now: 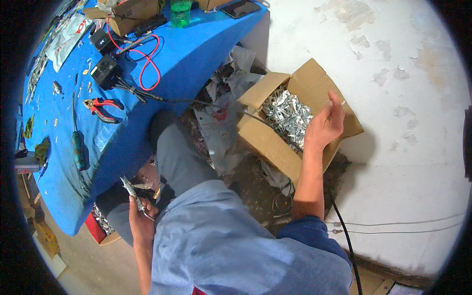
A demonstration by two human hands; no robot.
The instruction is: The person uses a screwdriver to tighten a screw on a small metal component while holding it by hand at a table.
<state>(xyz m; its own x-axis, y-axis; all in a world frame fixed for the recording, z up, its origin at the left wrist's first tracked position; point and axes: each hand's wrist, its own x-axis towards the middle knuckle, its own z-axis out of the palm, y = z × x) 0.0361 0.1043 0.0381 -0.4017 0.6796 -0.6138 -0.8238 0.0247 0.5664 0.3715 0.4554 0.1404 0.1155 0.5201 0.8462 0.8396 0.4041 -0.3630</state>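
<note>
Low at the left, beside my leg, my left hand is closed around a slim greyish-white piece with a narrow tip and a thin pale wire at its lower end. Its exact kind is hard to make out. On the right, my right hand is raised at the inner side of an open cardboard box, its fingers stretched upward. I see nothing clearly held in it. Many small silvery metal pieces fill the box next to that hand.
A blue-covered table holds red-handled pliers, a screwdriver, black adapters, a red cable and a phone. Plastic bags lie between table and box. A red-sided box with metal pieces sits under the table.
</note>
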